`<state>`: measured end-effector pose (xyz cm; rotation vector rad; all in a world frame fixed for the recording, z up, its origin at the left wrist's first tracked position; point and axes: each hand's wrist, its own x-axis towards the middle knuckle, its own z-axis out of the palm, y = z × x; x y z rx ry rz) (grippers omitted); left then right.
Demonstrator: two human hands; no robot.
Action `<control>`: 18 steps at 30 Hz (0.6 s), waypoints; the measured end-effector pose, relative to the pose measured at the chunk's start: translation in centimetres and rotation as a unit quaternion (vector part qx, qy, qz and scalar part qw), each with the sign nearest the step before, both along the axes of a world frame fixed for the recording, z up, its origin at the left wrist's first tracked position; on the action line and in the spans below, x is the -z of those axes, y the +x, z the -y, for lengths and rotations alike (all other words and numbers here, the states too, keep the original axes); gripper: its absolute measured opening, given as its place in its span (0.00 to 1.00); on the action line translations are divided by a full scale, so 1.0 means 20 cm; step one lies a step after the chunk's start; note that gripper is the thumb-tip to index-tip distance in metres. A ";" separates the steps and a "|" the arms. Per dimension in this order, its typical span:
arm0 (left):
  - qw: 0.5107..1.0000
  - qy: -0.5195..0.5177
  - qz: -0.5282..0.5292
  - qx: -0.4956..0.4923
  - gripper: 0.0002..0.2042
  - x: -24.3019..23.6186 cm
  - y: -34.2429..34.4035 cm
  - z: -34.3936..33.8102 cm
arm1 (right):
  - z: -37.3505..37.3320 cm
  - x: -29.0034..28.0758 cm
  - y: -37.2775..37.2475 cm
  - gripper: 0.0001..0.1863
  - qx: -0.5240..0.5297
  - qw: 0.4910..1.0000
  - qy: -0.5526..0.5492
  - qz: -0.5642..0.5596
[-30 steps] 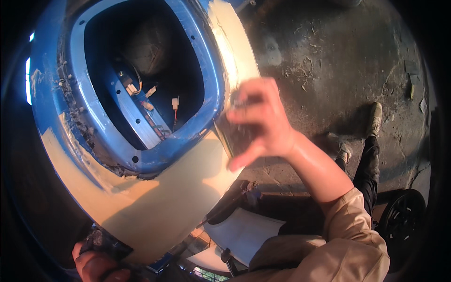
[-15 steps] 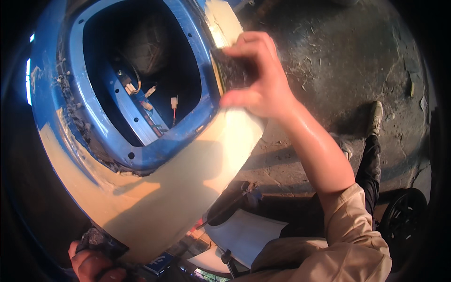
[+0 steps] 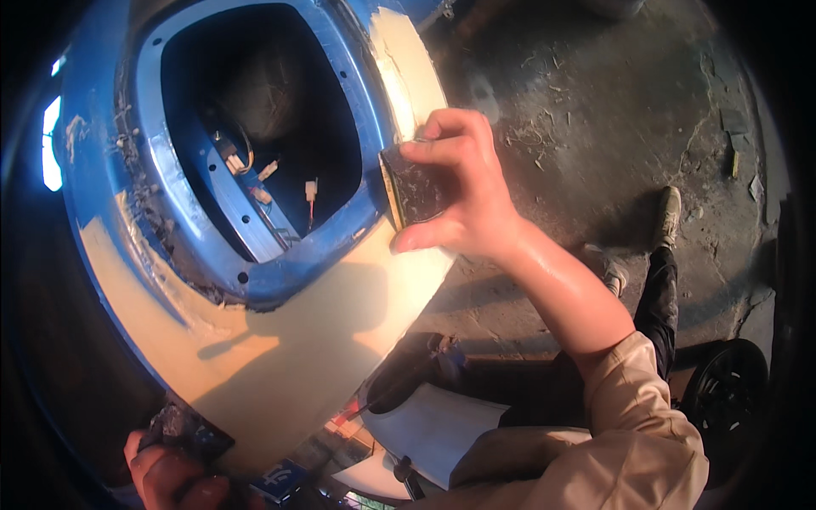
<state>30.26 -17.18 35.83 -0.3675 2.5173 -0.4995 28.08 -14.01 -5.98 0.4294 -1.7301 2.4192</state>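
My right hand grips a dark sanding block between thumb and fingers. The block's pale edge lies against the cream filler on a blue vehicle body panel, just right of a large rounded opening. At the lower left my left hand, in shadow, is closed around a dark, rough-looking piece beside the panel's near corner; its kind is hard to make out. My shadow falls across the smooth filler.
Wires with white connectors hang inside the opening. A concrete floor with scattered debris lies to the right, where a person's leg and shoe show. A black wheel and a white panel are near my arm.
My right hand has slid the sanding block toward me along the panel's right side. The view has shifted slightly. My left hand stays in nearly the same place.
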 end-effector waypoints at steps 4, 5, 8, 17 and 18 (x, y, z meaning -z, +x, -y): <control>0.996 -0.065 0.049 0.042 0.10 0.04 -0.10 -0.04 | -0.06 -0.09 0.26 0.46 -0.011 0.999 -0.033 -0.004; 0.996 -0.059 0.051 0.039 0.09 0.03 -0.09 -0.04 | -0.07 -0.07 0.24 0.46 -0.020 0.999 -0.034 -0.016; 0.997 -0.016 0.045 0.053 0.09 0.02 -0.09 -0.02 | 0.01 0.01 0.05 0.45 -0.001 0.999 -0.027 -0.039; 0.986 0.111 0.073 0.099 0.07 -0.06 -0.16 0.06 | 0.04 0.11 -0.02 0.43 0.013 1.000 -0.006 0.016; 0.984 0.122 0.078 0.101 0.07 -0.06 -0.17 0.07 | 0.01 0.06 0.13 0.46 -0.002 1.000 -0.020 0.011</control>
